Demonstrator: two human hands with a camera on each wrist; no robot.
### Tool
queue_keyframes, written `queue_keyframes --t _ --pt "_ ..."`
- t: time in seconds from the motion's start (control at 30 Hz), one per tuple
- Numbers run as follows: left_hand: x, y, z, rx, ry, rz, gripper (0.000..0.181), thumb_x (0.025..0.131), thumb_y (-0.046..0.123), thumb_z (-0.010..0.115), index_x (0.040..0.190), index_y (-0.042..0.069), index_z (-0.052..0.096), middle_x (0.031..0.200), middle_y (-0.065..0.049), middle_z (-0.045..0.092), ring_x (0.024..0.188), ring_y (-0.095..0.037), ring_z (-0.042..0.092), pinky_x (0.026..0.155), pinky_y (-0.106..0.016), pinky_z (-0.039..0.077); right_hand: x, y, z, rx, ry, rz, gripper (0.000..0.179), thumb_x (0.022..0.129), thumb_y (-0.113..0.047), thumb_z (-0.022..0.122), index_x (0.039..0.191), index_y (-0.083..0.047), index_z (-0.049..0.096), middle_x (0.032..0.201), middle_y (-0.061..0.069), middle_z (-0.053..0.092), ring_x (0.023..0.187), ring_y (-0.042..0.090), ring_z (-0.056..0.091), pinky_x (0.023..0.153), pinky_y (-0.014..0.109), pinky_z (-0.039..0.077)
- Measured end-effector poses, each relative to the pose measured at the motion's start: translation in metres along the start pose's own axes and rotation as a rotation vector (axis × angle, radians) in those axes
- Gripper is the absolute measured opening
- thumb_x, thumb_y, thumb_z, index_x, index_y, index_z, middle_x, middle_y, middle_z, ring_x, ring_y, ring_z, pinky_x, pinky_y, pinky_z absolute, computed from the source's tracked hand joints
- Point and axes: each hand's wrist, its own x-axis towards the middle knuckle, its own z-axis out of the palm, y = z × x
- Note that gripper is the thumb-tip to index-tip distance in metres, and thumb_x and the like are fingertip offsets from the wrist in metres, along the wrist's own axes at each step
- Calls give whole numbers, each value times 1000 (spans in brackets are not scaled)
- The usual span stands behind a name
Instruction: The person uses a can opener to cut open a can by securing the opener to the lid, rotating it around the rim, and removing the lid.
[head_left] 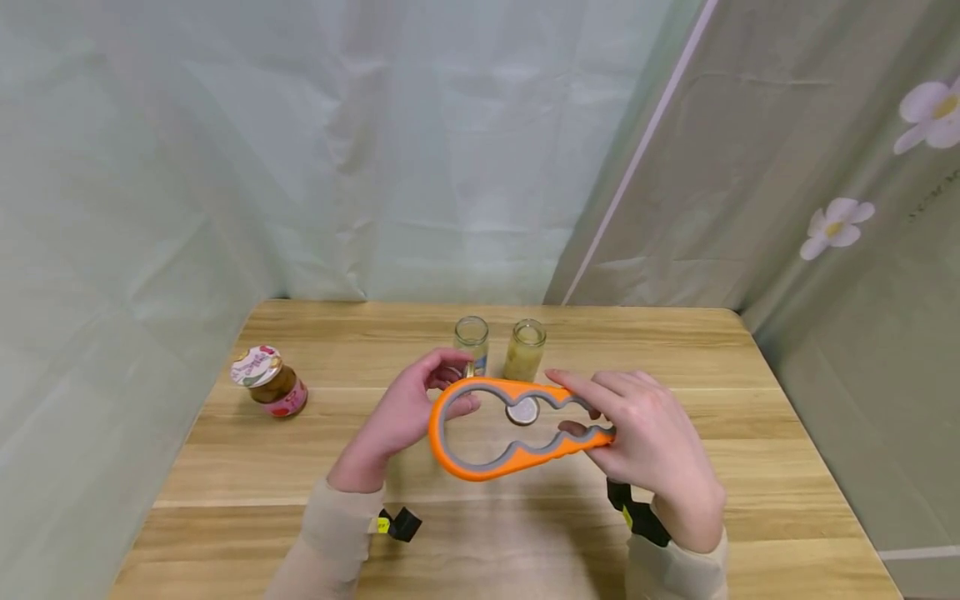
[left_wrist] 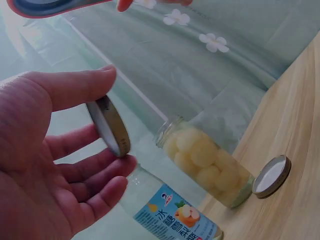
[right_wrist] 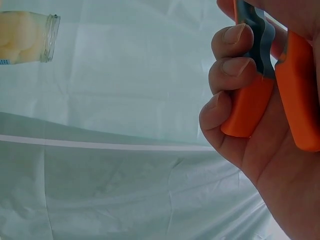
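In the left wrist view my left hand (left_wrist: 65,150) pinches a metal jar lid (left_wrist: 113,127) on edge between thumb and fingers. An orange jar opener (head_left: 437,421) with grey wavy inner edges is gripped by its handles in my right hand (head_left: 652,429), its round end held near my left hand. Behind the hands stand two lidless glass jars: one with a blue label (left_wrist: 172,210), partly hidden by my left hand in the head view, and one full of pale round fruit (left_wrist: 207,160). A second lid (left_wrist: 272,176) lies on the table near the fruit jar.
A lidded jar with a pink label (head_left: 285,392) stands on the left of the wooden table (head_left: 637,346). Pale curtains (head_left: 450,167) hang behind the table's back edge and along both sides.
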Motion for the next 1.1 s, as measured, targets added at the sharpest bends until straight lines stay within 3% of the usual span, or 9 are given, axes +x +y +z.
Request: queue_keyframes --t 0.13,0.3,0.47,0.7,0.87,1.1 --pt "-2 2 0 57 45 29 62 87 24 92 140 9 65 116 -3 69 105 -26 64 97 -53 51 0 0 0 2 8 -4 52 93 -33 83 143 -22 71 77 -10 58 67 9 55 65 35 48" --pt "-4 3 -2 133 71 50 59 86 23 94 137 14 68 114 0 69 102 -21 65 92 -49 53 0 2 1 2 34 -16 48 105 -51 66 142 -21 71 77 -10 58 66 10 54 64 35 48" --pt "-4 3 -5 216 52 82 56 84 22 95 134 15 70 111 3 69 99 -17 65 91 -42 55 -1 3 1 -3 48 -22 49 106 -52 63 142 -19 71 77 -9 58 66 10 54 63 35 48" --pt "-3 1 -4 258 -4 97 55 81 32 97 130 21 74 109 7 71 94 -18 64 85 -42 56 -1 3 0 -12 52 -22 50 106 -54 61 140 -18 72 76 -9 56 65 11 51 63 34 46" --pt "-1 -2 1 309 -51 126 51 81 29 97 127 24 76 107 9 70 94 -17 63 83 -40 56 -2 3 -1 -12 49 -22 51 105 -54 62 141 -19 72 77 -10 56 66 10 52 64 35 47" --pt "-2 -4 5 387 -41 127 53 80 28 97 128 20 75 113 8 68 98 -16 61 86 -42 55 -2 3 -2 -16 31 -13 52 106 -55 60 143 -20 70 79 -10 57 67 10 52 65 35 46"
